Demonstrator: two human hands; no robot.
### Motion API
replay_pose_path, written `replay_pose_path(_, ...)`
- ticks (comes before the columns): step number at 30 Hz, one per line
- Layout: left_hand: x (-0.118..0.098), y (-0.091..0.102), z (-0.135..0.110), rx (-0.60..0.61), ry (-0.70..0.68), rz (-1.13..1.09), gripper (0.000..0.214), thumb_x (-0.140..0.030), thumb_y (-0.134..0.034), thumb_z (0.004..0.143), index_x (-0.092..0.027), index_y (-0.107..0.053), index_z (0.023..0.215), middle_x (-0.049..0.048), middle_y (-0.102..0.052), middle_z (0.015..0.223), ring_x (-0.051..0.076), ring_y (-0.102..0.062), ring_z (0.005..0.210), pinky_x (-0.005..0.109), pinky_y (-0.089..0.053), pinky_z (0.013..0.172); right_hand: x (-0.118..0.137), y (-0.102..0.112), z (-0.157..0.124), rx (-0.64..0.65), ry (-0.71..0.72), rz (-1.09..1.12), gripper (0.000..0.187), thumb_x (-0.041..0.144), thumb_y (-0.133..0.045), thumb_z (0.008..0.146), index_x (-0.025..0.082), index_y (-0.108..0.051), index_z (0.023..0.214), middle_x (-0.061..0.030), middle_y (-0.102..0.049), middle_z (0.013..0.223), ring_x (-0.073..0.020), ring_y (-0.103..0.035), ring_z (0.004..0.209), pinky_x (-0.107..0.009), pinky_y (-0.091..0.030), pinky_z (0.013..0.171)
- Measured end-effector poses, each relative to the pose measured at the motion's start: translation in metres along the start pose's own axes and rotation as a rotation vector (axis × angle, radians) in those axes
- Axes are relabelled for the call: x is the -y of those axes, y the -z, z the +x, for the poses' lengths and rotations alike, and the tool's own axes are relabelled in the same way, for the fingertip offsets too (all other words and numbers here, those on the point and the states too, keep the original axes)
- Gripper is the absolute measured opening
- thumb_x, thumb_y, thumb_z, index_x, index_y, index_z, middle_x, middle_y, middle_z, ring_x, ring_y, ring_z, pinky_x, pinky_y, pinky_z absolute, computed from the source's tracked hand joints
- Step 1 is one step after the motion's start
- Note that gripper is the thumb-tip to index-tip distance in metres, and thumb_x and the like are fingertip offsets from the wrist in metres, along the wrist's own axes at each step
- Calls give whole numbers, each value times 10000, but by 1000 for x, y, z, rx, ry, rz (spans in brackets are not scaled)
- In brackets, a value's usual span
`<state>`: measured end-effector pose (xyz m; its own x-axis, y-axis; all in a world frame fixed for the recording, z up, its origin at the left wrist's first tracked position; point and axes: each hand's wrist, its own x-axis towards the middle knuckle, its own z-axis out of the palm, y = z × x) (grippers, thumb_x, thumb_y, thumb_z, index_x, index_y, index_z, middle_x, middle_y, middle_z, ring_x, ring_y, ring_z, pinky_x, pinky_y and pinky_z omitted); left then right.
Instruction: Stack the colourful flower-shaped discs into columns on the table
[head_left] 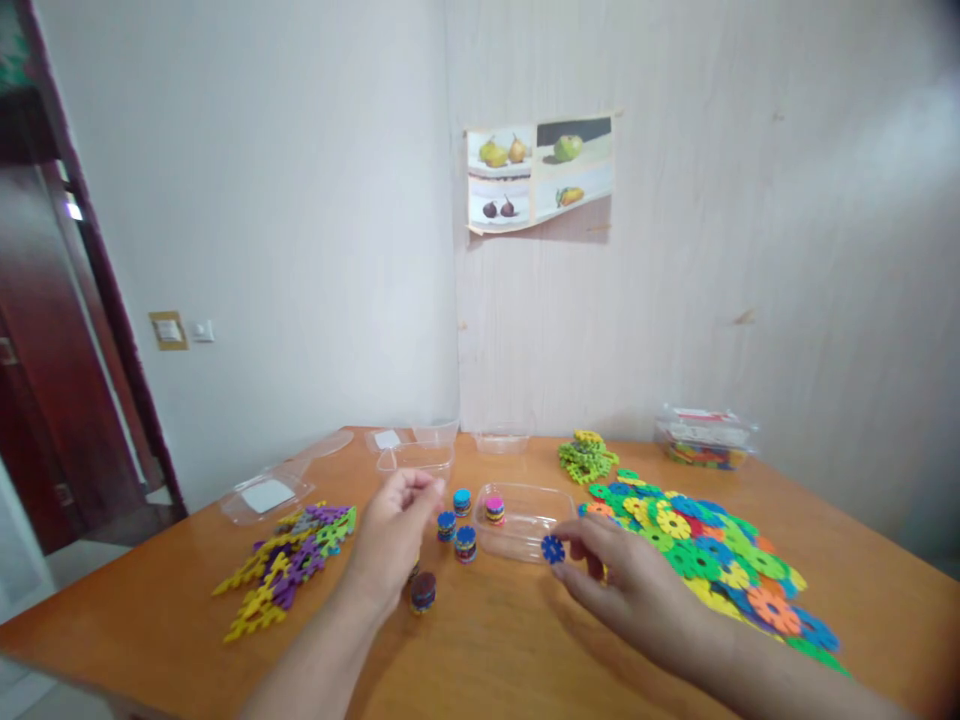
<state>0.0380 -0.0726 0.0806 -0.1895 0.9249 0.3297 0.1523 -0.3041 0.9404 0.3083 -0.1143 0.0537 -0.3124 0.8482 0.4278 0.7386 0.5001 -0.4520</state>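
A small dark blue notched disc [553, 549] is pinched between the thumb and fingers of my right hand [619, 575], over the right end of a clear plastic tray [517, 552]. Inside that tray stands a short stack of discs topped in pink [495, 510]. My left hand [396, 535] has its thumb and fingers pressed together; whatever they hold, if anything, is hidden. Just right of it stand several small stacks, including a light-blue-topped stack [462, 501] and a dark-blue-topped stack [465, 545]. Nearer me is a brown-topped stack [423, 593].
Flat coloured discs [697, 550] spread over the table's right side. Yellow and purple notched pieces [289, 570] lie left. Green pieces [587, 460] are piled at the back, near a clear lidded box [706, 438]. Clear containers [416, 458] and a lid [268, 495] sit back left.
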Motion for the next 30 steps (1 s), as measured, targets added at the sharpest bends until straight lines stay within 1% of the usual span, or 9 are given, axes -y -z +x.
replay_pose_path(1,1,7,17,-133,-48,-30,360,-505,-682,747,-180,-605,883,-2,-632,720,136,-573,662,255,-441,642,-1,3,11,-8,-14,-9,216,327,-566,909,228,-691,1054,-34,-673,874,-162,-611,725,-284,-438,662)
replay_pose_path(4,10,20,61,-419,-158,-107,369,-503,-675,724,-172,-595,867,0,-637,695,131,-581,623,251,-459,616,-2,4,45,-19,-49,-59,251,335,-577,896,216,-695,1083,-32,-677,869,-168,-617,745,-277,-421,651)
replay_pose_path(6,20,23,79,-528,-175,-138,337,-474,-650,737,-169,-589,867,-2,-634,675,128,-581,598,251,-464,604,-2,-1,65,-14,-66,-122,278,347,-580,892,203,-698,1099,-43,-689,894,-178,-630,785,-278,-419,672)
replay_pose_path(8,33,25,88,-590,-168,-134,318,-458,-636,746,-168,-589,867,0,-639,669,134,-590,590,256,-470,598,-2,-8,81,14,-64,-198,292,343,-573,895,203,-703,1116,-56,-705,945,-190,-645,837,-281,-417,703)
replay_pose_path(10,47,30,92,-591,-153,-79,312,-452,-639,747,-169,-602,873,5,-656,687,146,-606,608,267,-478,613,-3,-16,92,60,-56,-283,300,335,-564,900,210,-707,1132,-68,-714,992,-202,-656,873,-284,-410,709)
replay_pose_path(13,64,41,93,-558,-170,96,305,-460,-632,768,-175,-627,879,9,-672,714,169,-628,668,282,-483,669,-4,-28,102,134,-40,-401,305,324,-550,910,214,-713,1144,-83,-720,1014,-221,-670,879,-288,-401,686)
replay_pose_path(18,80,52,97,-524,-154,257,311,-489,-607,801,-188,-638,875,8,-685,718,190,-635,697,286,-455,673,-4,-44,113,189,-35,-492,317,333,-531,930,217,-710,1164,-101,-721,1047,-243,-686,903,-299,-415,697)
replay_pose_path(24,89,50,102,-500,-152,254,285,-482,-609,806,-202,-635,855,4,-688,703,188,-631,677,282,-442,658,-5,-48,122,201,-20,-532,322,336,-532,921,210,-687,1173,-95,-720,1114,-242,-690,944,-297,-418,712)
replay_pose_path(30,92,48,103,-497,-134,232,284,-480,-606,795,-201,-628,846,2,-686,673,185,-630,637,279,-443,632,0,-49,122,241,-36,-555,231,291,-495,922,213,-708,960,-72,-752,970,-228,-692,865,-291,-371,646)
